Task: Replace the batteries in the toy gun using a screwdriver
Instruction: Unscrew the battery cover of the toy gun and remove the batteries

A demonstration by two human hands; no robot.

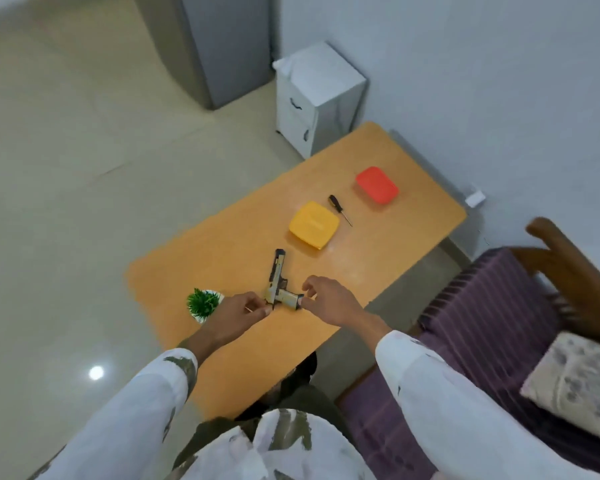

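1. From my remote view, the tan and black plastic toy gun (pixel 278 285) lies flat on the orange wooden table (pixel 222 251), near its front edge, with the barrel pointing away from the person.
2. The left hand (pixel 238 311) has its fingers curled, and the tips pinch the rear end of the toy gun.
3. The right hand (pixel 326 297) pinches the bottom of the handle between thumb and forefinger.
4. The black-handled screwdriver (pixel 340 209) lies well beyond the toy gun, untouched, between a yellow plastic lidded box (pixel 314 225) and a red plastic lidded box (pixel 377 185).
5. I see a small green potted plant (pixel 203 303) just left of the left hand.
6. A purple striped sofa (pixel 482 306) stands to the right of the table.
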